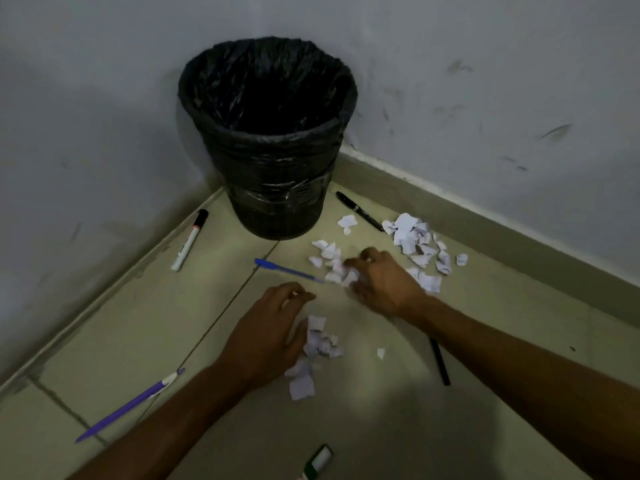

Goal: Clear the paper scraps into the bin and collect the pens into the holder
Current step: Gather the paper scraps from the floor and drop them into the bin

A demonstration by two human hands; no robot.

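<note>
The right hand (pixel 384 282) curled around paper scraps (pixel 337 268). The left hand (pixel 266 337), at seven o'clock from it, cupped loosely half-open beside more scraps, gripping nothing. The bin (pixel 270 140) stood at twelve.

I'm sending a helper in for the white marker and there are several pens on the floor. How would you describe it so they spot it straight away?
Start at the black bin in the corner of the room. Look on the floor to its left, close along the wall: the white marker lies there, away from the paper scraps. It is the only white-bodied one, thicker than the other pens, with a black cap pointing toward the corner.

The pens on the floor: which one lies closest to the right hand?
The blue pen: its tip reaches the scraps at the right hand; the others lie farther away.
</note>
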